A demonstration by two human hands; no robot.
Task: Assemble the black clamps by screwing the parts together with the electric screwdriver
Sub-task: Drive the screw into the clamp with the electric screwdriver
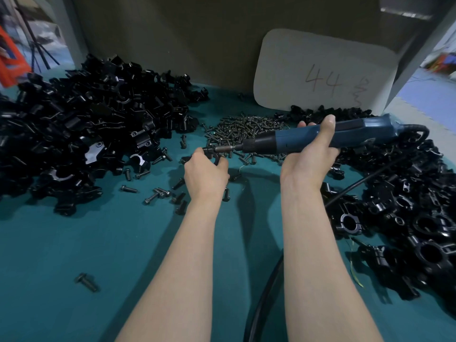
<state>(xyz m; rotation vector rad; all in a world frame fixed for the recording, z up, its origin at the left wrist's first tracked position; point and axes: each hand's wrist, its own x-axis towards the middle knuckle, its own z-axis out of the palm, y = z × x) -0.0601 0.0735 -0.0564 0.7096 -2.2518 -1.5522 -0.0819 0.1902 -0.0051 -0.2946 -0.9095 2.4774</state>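
My left hand [206, 172] grips a small black clamp [209, 152] just above the green table, most of the clamp hidden behind my fingers. My right hand [312, 154] is wrapped round the blue electric screwdriver [320, 137], which lies nearly level and points left. A screw [223, 148] sits on the tip of the bit, against the clamp. A heap of loose black clamp parts [81, 124] fills the left of the table. Black screws lie in a pile [246, 129] behind my hands. Assembled clamps [404, 218] are heaped at the right.
Stray screws [158, 193] lie scattered on the green table [74, 255], one lone screw [86, 282] near the front left. The screwdriver's black cable [261, 292] runs down between my arms. A grey card marked 44 [320, 77] leans against the cardboard back wall.
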